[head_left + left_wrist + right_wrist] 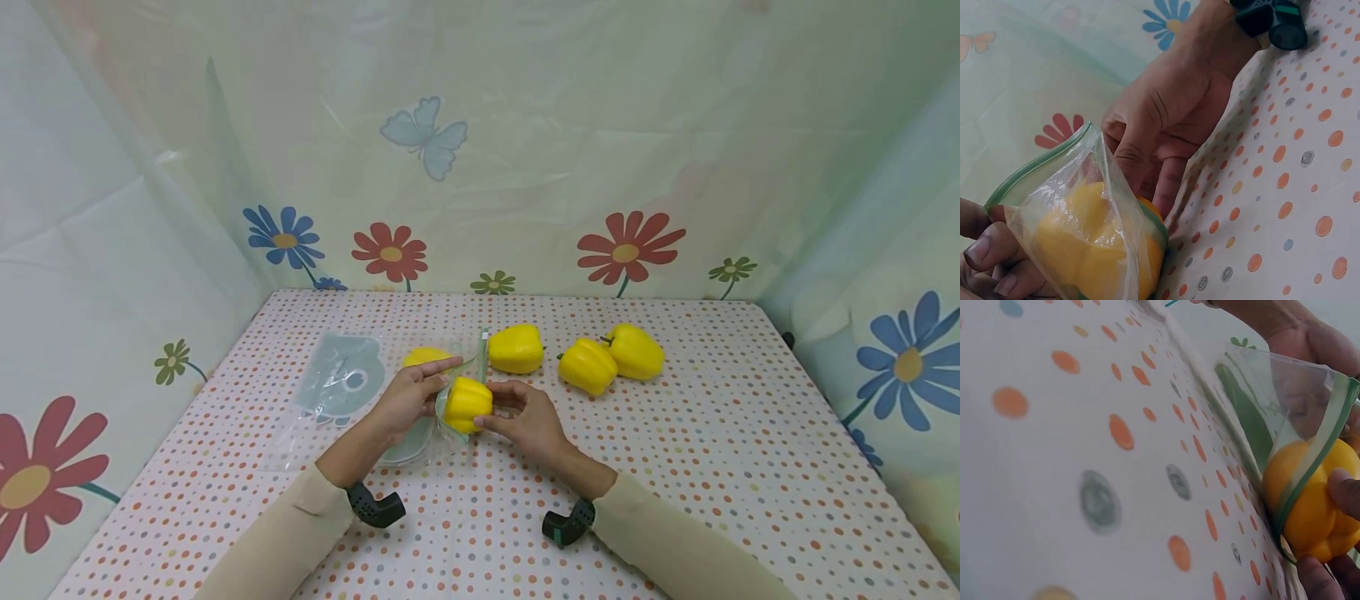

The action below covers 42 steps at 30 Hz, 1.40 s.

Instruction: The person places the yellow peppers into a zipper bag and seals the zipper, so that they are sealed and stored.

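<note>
A yellow bell pepper sits partly inside the mouth of a clear zip-lock bag with a green rim and green print. My right hand grips the pepper's outer end between thumb and fingers. On the other side, my left hand holds the bag's rim, with one finger stretched along the opening. In the left wrist view, clear plastic covers much of the pepper, and left-hand fingers curl at the rim. The right wrist view shows the green zip strip crossing the pepper.
Another printed clear bag lies flat on the left. Behind the left hand, a yellow pepper is partly hidden; whether it is bagged I cannot tell. Farther right lie a pepper and two touching peppers. A dotted cloth covers the table.
</note>
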Motion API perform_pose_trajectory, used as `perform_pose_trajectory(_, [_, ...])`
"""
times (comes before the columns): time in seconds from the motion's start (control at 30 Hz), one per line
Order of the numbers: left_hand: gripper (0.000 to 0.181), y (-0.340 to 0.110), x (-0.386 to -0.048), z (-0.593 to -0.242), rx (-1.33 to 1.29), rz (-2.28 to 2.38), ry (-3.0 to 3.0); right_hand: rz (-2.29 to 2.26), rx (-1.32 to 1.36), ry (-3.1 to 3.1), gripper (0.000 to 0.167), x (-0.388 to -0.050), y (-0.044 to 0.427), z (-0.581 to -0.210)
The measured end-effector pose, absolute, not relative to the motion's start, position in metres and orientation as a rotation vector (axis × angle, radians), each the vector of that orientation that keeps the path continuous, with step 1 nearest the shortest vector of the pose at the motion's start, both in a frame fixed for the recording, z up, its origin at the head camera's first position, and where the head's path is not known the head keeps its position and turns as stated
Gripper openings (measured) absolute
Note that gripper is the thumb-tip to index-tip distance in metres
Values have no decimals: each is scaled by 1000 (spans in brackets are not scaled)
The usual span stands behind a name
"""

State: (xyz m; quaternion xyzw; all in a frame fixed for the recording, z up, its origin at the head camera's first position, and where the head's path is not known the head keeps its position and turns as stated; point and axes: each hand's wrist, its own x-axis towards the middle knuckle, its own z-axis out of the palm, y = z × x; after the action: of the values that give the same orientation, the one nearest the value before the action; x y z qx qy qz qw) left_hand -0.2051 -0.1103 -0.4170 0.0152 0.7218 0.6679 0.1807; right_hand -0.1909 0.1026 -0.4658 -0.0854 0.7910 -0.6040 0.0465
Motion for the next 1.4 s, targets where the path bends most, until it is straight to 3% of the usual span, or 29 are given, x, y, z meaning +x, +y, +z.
perform_pose_trajectory(1.4, [39,-111,-205,-414,53,1908,1986,-1879,-183,2384,56,-196,83,-465])
